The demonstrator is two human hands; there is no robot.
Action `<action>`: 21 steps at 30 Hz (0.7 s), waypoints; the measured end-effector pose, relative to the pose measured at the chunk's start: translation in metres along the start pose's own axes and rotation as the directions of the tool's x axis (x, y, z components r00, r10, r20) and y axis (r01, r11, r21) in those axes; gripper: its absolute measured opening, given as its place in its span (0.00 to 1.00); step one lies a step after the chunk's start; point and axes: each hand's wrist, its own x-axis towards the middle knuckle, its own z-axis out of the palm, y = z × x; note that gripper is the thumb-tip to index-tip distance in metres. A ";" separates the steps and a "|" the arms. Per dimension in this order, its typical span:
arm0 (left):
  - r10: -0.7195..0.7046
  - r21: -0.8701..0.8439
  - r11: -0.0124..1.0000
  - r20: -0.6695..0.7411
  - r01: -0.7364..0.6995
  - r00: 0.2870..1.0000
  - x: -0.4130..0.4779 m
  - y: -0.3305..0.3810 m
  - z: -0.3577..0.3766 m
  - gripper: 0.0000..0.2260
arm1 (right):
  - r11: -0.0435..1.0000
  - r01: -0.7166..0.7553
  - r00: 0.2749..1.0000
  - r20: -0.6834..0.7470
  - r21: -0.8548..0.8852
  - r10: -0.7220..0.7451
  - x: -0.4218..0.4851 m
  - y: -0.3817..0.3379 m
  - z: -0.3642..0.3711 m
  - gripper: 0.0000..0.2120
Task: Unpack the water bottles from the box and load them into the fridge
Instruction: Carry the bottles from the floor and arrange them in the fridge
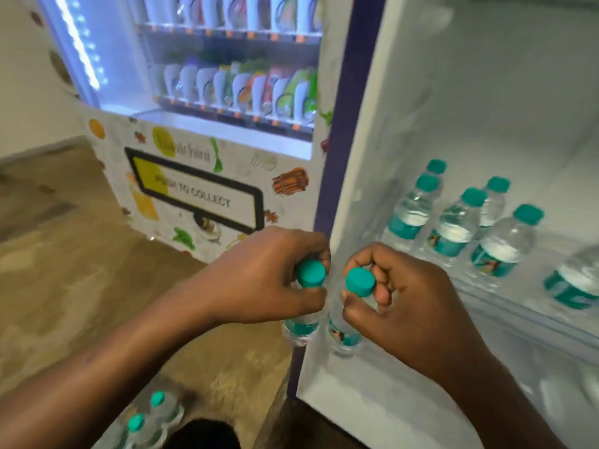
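Observation:
My left hand (259, 273) grips a clear water bottle (310, 274) by its neck, just under the teal cap. My right hand (408, 306) holds a second water bottle (359, 281) the same way. Both bottles hang upright, side by side, in front of the open fridge's left edge. Inside the white fridge (453, 108), several teal-capped bottles (453, 222) stand in rows on a shelf (518, 306), to the right of my hands. More bottles (152, 416) stand low down at the bottom left; the box itself I cannot make out.
A lit vending machine (201, 189) with rows of packets stands to the left of the fridge, with a "push to collect" flap. Brown floor (64, 254) spreads out on the left. A lower fridge compartment (551, 384) sits beneath the shelf.

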 end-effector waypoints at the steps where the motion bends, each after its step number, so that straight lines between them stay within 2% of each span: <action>1: 0.042 -0.004 0.999 -0.007 -0.042 0.999 0.008 0.012 -0.008 0.07 | 1.000 0.005 0.999 -0.042 -0.021 -0.006 0.001 -0.004 -0.017 0.12; 6: 0.192 0.015 0.981 -0.067 -0.191 0.979 0.051 0.059 -0.038 0.07 | 0.992 -0.012 0.971 -0.240 -0.126 -0.018 0.010 -0.013 -0.087 0.12; 11: 0.285 0.011 0.958 -0.132 -0.286 0.949 0.098 0.091 -0.048 0.06 | 0.968 -0.083 0.932 -0.361 -0.236 -0.008 0.018 -0.009 -0.136 0.10; 15: 0.341 0.054 0.940 -0.201 -0.337 0.918 0.135 0.109 -0.046 0.08 | 0.936 -0.164 0.902 -0.431 -0.312 0.014 0.023 0.003 -0.166 0.11; 21: 0.380 0.109 0.924 -0.357 -0.366 0.853 0.191 0.126 -0.035 0.11 | 0.875 -0.283 0.808 -0.590 -0.393 -0.004 0.029 0.029 -0.202 0.12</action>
